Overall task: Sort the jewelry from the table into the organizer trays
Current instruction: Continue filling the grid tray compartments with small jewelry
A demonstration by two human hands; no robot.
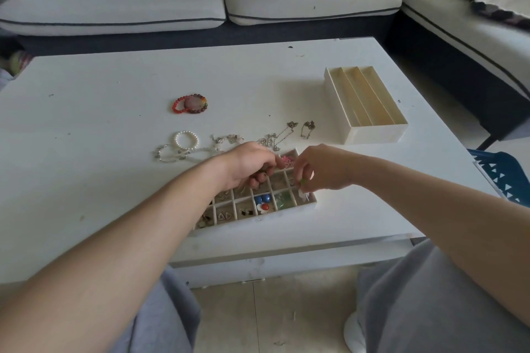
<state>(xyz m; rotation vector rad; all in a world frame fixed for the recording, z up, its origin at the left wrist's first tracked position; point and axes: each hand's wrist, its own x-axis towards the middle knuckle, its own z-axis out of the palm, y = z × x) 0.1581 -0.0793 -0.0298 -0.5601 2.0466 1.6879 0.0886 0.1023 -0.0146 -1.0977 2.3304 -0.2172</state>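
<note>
Here, both hands work over the grid tray (258,223), which sits near the front edge of the white table (86,123). The right hand (322,170) pinches a small green piece (303,181) between thumb and fingertips, just above the tray's right-end compartments. The left hand (251,165) hangs over the tray's middle with its fingers curled down toward the cells; whether it holds anything I cannot tell.

Several compartments are filled already: blue and red beads (263,200), triangle earrings (225,216), a pink piece (286,160). On the table behind the tray lie a pearl bracelet (186,140), thin chains (307,128) and, farther back, a red bead bracelet (190,104). A long tray (372,135) with three channels stands well apart at the right.
</note>
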